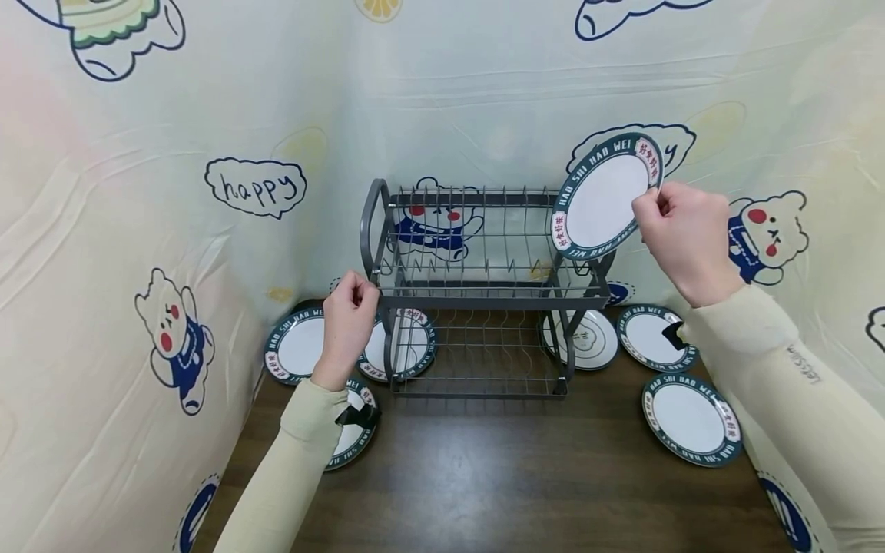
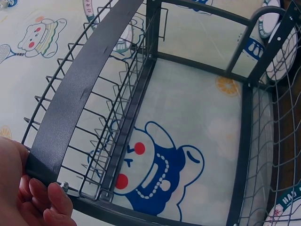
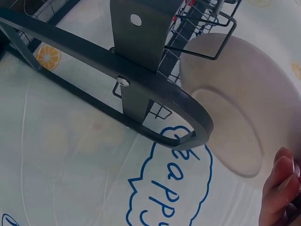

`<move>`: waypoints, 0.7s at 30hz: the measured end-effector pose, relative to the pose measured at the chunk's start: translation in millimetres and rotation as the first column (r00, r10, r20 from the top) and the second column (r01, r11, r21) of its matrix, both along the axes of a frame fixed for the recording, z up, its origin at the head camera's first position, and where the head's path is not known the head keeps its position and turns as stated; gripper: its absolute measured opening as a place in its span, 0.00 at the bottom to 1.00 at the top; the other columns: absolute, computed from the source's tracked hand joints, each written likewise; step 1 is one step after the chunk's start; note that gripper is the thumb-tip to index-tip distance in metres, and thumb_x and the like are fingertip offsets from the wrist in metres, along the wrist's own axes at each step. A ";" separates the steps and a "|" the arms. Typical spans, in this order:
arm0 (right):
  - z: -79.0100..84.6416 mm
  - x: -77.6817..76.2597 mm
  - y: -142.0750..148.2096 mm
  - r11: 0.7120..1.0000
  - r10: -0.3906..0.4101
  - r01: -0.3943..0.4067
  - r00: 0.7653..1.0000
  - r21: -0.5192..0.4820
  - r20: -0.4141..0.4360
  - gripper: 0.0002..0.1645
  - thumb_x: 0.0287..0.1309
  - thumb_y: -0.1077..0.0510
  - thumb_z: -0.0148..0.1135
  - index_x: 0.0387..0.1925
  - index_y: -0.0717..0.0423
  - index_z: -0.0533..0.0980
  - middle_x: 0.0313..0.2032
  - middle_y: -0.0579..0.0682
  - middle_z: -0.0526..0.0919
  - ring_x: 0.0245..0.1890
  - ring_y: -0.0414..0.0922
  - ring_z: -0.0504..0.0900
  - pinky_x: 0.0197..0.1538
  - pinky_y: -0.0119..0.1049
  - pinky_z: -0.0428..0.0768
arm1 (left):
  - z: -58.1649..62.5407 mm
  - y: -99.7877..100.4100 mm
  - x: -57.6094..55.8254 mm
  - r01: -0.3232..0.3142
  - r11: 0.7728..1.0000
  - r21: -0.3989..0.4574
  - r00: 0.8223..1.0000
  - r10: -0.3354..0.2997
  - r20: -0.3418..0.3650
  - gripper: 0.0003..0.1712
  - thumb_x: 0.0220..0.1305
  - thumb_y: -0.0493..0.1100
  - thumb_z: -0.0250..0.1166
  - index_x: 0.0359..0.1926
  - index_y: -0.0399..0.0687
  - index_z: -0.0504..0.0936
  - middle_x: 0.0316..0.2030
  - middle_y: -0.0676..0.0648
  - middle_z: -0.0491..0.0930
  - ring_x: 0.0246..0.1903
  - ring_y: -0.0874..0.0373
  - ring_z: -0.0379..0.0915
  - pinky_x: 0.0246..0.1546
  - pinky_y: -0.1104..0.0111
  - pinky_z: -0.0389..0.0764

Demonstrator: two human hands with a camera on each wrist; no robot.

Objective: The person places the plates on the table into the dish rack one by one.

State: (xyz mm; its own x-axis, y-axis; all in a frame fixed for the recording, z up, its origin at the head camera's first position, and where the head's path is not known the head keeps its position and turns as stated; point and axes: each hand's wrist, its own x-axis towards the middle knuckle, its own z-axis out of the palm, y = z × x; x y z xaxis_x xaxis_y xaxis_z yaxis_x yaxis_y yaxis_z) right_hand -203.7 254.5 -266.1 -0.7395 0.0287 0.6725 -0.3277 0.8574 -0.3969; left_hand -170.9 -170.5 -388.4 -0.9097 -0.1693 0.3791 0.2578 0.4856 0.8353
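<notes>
A two-tier black wire dish rack (image 1: 477, 301) stands at the back of the table. My left hand (image 1: 351, 315) grips the rack's front left corner; in the left wrist view, its fingers (image 2: 59, 200) curl round the dark frame. My right hand (image 1: 691, 230) pinches the right edge of a white plate (image 1: 607, 201) with a green lettered rim. That plate is tilted, raised over the upper tier's right end. The right wrist view shows the plate's pale underside (image 3: 244, 103) close to the rack's curved side handle (image 3: 197, 127). Both wire tiers hold no plates.
Similar plates lie on the brown table (image 1: 484, 476). On the left are one plate (image 1: 300, 349), another behind the rack leg (image 1: 408, 346) and one under my left sleeve (image 1: 353, 438). On the right are a plain-rimmed plate (image 1: 591, 342) and two green-rimmed ones (image 1: 650, 338). Patterned cloth surrounds everything.
</notes>
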 end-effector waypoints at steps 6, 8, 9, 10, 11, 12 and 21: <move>-3.2 1.5 -8.9 0.993 0.029 -0.023 0.998 0.117 -0.051 0.25 0.68 0.61 0.49 0.12 0.58 0.67 0.11 0.51 0.65 0.12 0.46 0.64 0.17 0.32 0.56 | -0.3 1.2 -0.3 -0.004 1.000 -0.001 1.000 0.004 0.000 0.09 0.73 0.36 0.52 0.31 0.44 0.69 0.25 0.46 0.67 0.24 0.50 0.65 0.23 0.68 0.65; -3.4 2.6 -12.2 0.989 0.036 -0.027 0.998 0.142 -0.060 0.24 0.68 0.62 0.49 0.13 0.57 0.66 0.11 0.50 0.65 0.11 0.48 0.64 0.17 0.34 0.56 | -0.2 1.0 -0.5 -0.003 1.000 -0.004 1.000 0.003 -0.003 0.09 0.73 0.36 0.52 0.31 0.44 0.69 0.25 0.46 0.67 0.24 0.50 0.65 0.23 0.67 0.65; -3.8 2.5 -13.1 0.987 0.037 -0.026 0.997 0.156 -0.066 0.24 0.67 0.62 0.49 0.13 0.57 0.66 0.11 0.51 0.65 0.11 0.48 0.63 0.17 0.35 0.56 | -0.1 1.1 -0.5 -0.002 1.000 -0.004 1.000 0.002 -0.004 0.09 0.73 0.36 0.52 0.31 0.44 0.69 0.25 0.46 0.67 0.24 0.50 0.65 0.23 0.67 0.65; -4.1 2.7 -13.8 0.986 0.034 -0.023 0.997 0.168 -0.064 0.24 0.68 0.62 0.50 0.13 0.57 0.66 0.11 0.50 0.65 0.11 0.48 0.63 0.18 0.35 0.56 | 0.1 1.2 -0.5 0.000 1.000 -0.004 1.000 0.000 -0.002 0.09 0.73 0.36 0.52 0.31 0.44 0.69 0.25 0.46 0.67 0.24 0.50 0.65 0.23 0.67 0.65; -4.4 2.5 -14.5 0.984 0.031 -0.019 0.998 0.179 -0.063 0.24 0.68 0.62 0.50 0.13 0.57 0.66 0.11 0.50 0.65 0.11 0.47 0.63 0.18 0.36 0.56 | 0.1 1.3 -0.6 0.002 1.000 -0.004 1.000 -0.002 0.001 0.09 0.73 0.36 0.52 0.32 0.44 0.69 0.25 0.46 0.68 0.24 0.50 0.65 0.24 0.67 0.65; -4.7 2.2 -15.0 0.982 0.028 -0.016 0.998 0.191 -0.064 0.23 0.68 0.61 0.50 0.13 0.56 0.66 0.11 0.50 0.65 0.11 0.47 0.63 0.18 0.36 0.56 | 0.1 1.4 -0.5 0.003 1.000 -0.004 1.000 -0.003 0.003 0.09 0.73 0.36 0.52 0.32 0.44 0.69 0.26 0.45 0.68 0.24 0.50 0.65 0.24 0.67 0.65; -7.3 -1.9 -18.4 0.972 0.019 -0.006 0.998 0.234 -0.053 0.21 0.67 0.61 0.52 0.15 0.57 0.69 0.13 0.53 0.71 0.13 0.47 0.64 0.20 0.35 0.58 | -1.7 -0.5 -0.5 0.006 1.000 0.009 1.000 -0.006 -0.001 0.09 0.74 0.37 0.52 0.32 0.44 0.70 0.26 0.45 0.68 0.25 0.49 0.66 0.24 0.67 0.66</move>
